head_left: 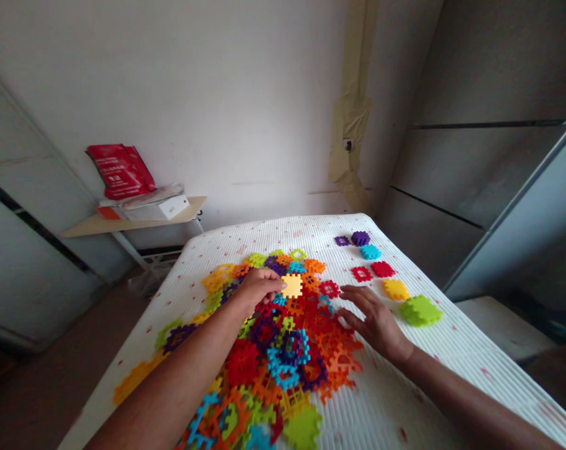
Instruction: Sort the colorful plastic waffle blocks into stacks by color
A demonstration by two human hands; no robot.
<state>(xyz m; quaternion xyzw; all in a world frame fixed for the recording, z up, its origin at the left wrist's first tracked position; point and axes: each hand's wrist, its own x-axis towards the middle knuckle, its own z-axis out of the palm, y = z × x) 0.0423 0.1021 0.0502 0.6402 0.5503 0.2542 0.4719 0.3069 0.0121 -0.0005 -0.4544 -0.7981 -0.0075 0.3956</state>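
Over the far part of a pile of colourful interlocking plastic tiles [264, 381], my left hand [260, 287] pinches a solid yellow tile [293, 285] with notched edges. My right hand [374, 319] hovers at the pile's right side, fingers spread and holding nothing. Just beyond its fingertips lies a red window tile [329, 289]. Sorted by colour, a row of tiles runs along the right: purple stack [360, 238], purple window tile [342, 240], blue tiles [371, 252], red tile [383, 269], red window tile [362, 274], yellow tiles [396, 289] and green tiles [421, 310].
A white ribbed, red-dotted cover [283, 226] spreads beneath everything. To the left, a small side table [88, 226] bears a white box [163, 208] and a red bag [121, 172]. Grey cabinet panels [470, 169] stand on the right, and a wall socket [348, 144] is at the back.
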